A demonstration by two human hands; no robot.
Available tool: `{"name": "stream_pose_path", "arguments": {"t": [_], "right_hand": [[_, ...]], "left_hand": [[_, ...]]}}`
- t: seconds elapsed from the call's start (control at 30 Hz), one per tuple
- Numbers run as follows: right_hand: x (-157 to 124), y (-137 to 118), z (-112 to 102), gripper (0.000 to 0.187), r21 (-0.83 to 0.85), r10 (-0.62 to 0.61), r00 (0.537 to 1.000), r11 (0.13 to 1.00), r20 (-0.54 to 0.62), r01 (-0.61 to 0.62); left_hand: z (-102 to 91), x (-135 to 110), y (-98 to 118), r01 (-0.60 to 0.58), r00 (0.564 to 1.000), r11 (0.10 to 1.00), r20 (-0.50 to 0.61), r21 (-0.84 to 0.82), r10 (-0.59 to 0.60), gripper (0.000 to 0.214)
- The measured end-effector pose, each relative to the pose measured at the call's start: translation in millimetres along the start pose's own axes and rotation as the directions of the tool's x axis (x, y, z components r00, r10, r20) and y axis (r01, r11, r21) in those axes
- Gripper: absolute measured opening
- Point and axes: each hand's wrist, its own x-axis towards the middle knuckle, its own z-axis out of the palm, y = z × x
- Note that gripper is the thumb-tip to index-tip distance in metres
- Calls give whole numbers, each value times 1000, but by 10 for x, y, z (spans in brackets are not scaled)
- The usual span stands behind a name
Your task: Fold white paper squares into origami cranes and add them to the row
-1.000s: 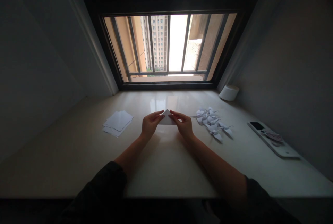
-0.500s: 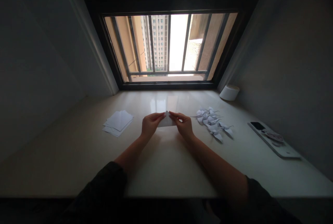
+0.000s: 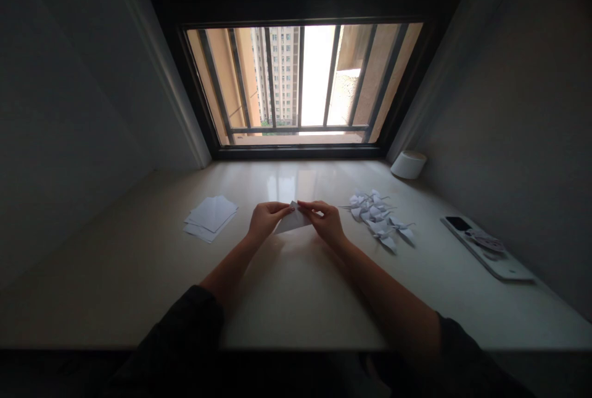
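Observation:
A white sheet of paper [image 3: 294,219], folded to a triangle with its peak away from me, is held between my two hands above the white sill. My left hand [image 3: 267,220] pinches it on the left near the peak, thumb and index finger closed. On the other side my right hand [image 3: 325,220] grips the paper near the same peak with its thumb and fingers. The triangle is tilted, its lower left corner pointing toward me. My fingers hide part of its edges.
Left on the sill [image 3: 296,311] lies a small stack of white square sheets [image 3: 211,218]. Several folded paper cranes [image 3: 379,216] sit in a cluster at the right. Farther right are a phone [image 3: 490,250] and, by the wall, a white round object [image 3: 408,165]. A barred window [image 3: 296,152] stands behind.
The folded paper has turned, its left corner swinging down toward me. My left hand has shifted slightly left, and the right fingers have moved a little over the peak.

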Motion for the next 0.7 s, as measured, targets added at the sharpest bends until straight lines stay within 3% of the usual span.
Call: {"name": "stream_pose_path", "arguments": {"t": [0.07, 0.13, 0.2, 0.27, 0.37, 0.47, 0.7], "right_hand": [[16, 3, -15, 27, -45, 17, 1000, 999, -25, -19], [38, 22, -20, 44, -50, 56, 994, 997, -91, -61], [57, 53, -11, 68, 6, 126, 978, 992, -168, -127], [61, 85, 13, 78, 94, 228, 957, 972, -178, -214], [36, 102, 68, 55, 195, 372, 928, 911, -9, -363], [-3, 69, 123, 42, 243, 428, 897, 863, 114, -443], [-21, 8, 203, 39, 296, 458, 889, 850, -5, -436]], "left_hand": [[0, 1, 16, 46, 999, 998, 9, -46, -46, 31], [-2, 3, 35, 81, 996, 993, -24, -89, -83, 32], [-4, 9, 48, 102, 988, 986, -98, -132, -116, 34], [2, 11, 49, 120, 974, 976, -168, -184, -151, 38], [41, -7, 42, 136, 960, 956, -203, -258, -191, 42], [109, -53, 45, 114, 968, 956, -186, -270, -168, 40], [215, -140, 84, 50, 975, 967, -196, -251, -102, 33]]}}
